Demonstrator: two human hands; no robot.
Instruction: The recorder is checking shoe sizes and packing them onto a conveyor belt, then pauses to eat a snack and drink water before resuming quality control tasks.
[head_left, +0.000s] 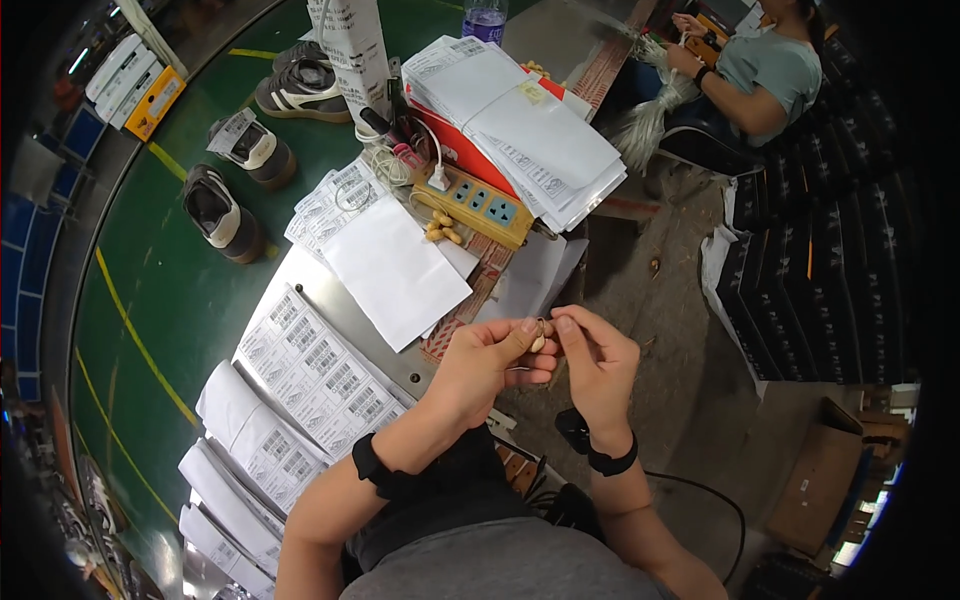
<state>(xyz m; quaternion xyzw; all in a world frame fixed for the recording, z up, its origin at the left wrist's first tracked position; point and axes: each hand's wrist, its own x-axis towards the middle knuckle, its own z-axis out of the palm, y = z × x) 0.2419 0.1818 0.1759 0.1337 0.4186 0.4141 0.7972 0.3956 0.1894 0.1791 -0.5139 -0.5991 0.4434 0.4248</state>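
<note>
Both my hands meet above the floor, just past the table's near edge. A small pale peanut (538,343) sits at the fingertips of my left hand (482,362), which is closed around it. My right hand (602,362) is closed in a pinch right beside it, thumb and forefinger close to the nut; whether a bit of shell is between them is too small to make out. Several unshelled peanuts (442,229) lie on the table by a yellow power strip (475,204), ahead of my left hand.
Sheets of barcode labels (318,365) and blank white paper (398,270) cover the table. A tied paper stack (520,120) rests on something red. Shoes (222,215) stand on the green surface at left. Black boxes (820,290) and a seated person (760,85) holding pale strands are at right.
</note>
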